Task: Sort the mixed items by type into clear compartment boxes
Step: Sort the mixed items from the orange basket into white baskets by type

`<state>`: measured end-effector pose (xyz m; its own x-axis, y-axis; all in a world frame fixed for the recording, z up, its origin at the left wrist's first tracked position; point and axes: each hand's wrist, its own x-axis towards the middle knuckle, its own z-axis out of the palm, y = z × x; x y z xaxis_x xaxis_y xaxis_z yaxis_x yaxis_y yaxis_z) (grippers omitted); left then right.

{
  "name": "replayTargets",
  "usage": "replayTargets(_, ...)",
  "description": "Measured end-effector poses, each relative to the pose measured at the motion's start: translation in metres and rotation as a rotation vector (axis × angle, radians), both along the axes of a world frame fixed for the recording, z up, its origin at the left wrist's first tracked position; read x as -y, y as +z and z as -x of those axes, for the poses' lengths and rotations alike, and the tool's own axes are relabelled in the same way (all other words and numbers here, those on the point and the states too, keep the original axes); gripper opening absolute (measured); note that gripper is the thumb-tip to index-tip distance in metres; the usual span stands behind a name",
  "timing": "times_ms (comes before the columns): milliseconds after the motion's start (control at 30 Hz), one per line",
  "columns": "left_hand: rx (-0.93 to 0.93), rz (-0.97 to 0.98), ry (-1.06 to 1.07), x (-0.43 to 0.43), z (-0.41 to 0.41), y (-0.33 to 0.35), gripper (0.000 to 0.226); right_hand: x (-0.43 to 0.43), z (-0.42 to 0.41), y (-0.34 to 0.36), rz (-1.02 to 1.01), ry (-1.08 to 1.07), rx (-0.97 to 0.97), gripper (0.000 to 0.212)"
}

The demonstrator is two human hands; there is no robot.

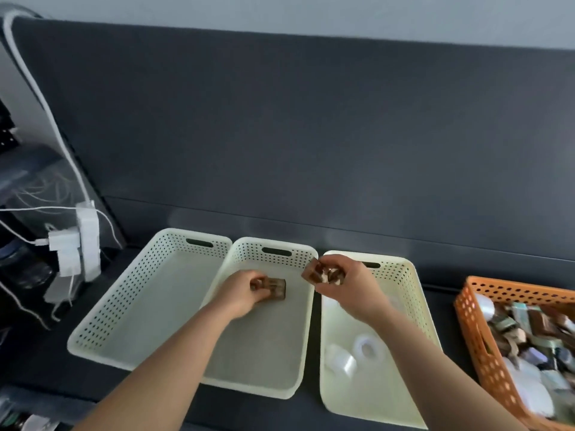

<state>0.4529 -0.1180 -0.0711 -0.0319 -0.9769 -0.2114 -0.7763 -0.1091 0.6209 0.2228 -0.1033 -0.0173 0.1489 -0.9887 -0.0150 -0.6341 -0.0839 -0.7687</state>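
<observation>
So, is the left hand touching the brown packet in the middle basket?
Touching. The head view shows the left hand with fingers curled over one end of the brown packet, inside the middle basket.

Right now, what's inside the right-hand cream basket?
Right basket: two clear tape rolls near the front. The right forearm covers part of the floor, so more may be hidden.

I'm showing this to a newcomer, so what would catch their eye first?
The left hand grips a brown packet down in the middle cream basket, while the right hand holds more brown packets above its right rim. At far right sits an orange basket heaped with mixed items.
</observation>
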Motion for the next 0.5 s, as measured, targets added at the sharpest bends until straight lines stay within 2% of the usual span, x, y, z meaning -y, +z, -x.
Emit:
replayTargets(167, 0.081, 0.077, -0.104, 0.005, -0.012, -0.005, 0.044, 0.014, -0.023, -0.004, -0.012, 0.000, -0.172, 0.045)
replayTargets(267, 0.104, 0.254, -0.132, 0.010, -0.026, 0.010, 0.046, 0.025, -0.042, 0.000, -0.006, 0.050, -0.252, 0.042)
replayTargets(367, 0.208, 0.466, -0.151, 0.007, -0.036, 0.020, 0.036, 0.035, -0.054, -0.003, 0.008, 0.112, -0.429, 0.039)
replayTargets(500, 0.324, 0.477, -0.209, 0.006, -0.051, 0.012, 0.033, 0.050, -0.073, -0.014, -0.001, 0.196, -0.684, 0.044)
